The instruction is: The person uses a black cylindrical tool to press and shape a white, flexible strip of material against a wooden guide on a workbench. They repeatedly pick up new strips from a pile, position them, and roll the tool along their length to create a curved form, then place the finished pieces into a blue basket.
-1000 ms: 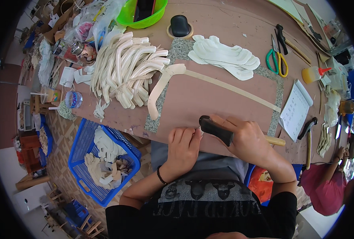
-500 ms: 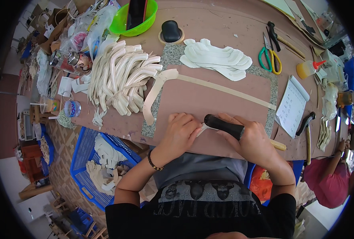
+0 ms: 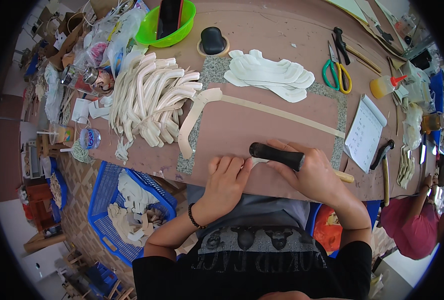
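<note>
Pointing left, hammer head (image 3: 277,156), nearly crosswise

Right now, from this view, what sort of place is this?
Probably a small handcraft workshop, possibly leatherwork. Signs: a heap of curved cream-coloured strips, metal scissors with green and yellow handles, and a black-headed hammer with a pale wooden handle in the right hand.
</note>
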`<action>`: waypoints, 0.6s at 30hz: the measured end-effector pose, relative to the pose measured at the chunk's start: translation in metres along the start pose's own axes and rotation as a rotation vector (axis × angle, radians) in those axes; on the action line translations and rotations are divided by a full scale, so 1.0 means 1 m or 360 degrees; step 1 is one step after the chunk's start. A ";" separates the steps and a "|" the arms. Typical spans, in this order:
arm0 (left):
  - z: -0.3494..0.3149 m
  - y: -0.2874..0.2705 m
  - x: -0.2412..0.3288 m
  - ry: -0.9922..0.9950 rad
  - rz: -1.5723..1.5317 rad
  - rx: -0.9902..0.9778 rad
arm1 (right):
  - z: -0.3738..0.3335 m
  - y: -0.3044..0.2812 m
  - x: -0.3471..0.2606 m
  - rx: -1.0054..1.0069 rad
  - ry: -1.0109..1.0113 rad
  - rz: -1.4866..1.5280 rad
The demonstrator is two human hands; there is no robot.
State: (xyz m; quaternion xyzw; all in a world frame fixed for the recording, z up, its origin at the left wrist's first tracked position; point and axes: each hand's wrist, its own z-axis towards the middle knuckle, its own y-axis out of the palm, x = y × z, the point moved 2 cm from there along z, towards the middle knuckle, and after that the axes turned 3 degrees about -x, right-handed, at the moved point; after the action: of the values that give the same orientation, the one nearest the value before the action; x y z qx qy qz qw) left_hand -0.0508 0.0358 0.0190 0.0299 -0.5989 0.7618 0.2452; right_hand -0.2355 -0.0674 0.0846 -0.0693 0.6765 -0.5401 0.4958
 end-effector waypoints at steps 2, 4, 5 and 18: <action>-0.002 0.000 0.002 -0.0014 0.0010 0.0018 | 0.001 0.002 0.001 0.0002 -0.0048 -0.0029; -0.007 0.002 0.004 -0.0045 0.0008 0.0048 | 0.002 0.003 0.002 -0.0050 -0.0007 -0.0062; -0.007 0.001 0.005 -0.0043 0.0049 0.0043 | 0.003 0.003 0.002 -0.0037 -0.0001 -0.0051; -0.013 0.006 0.012 -0.0146 -0.0050 0.0187 | 0.002 0.010 0.002 -0.0074 -0.0120 -0.0046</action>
State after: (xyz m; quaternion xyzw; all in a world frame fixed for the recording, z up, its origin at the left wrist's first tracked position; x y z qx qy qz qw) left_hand -0.0605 0.0515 0.0140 0.0886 -0.5632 0.7895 0.2272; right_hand -0.2303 -0.0659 0.0755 -0.1110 0.6687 -0.5283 0.5113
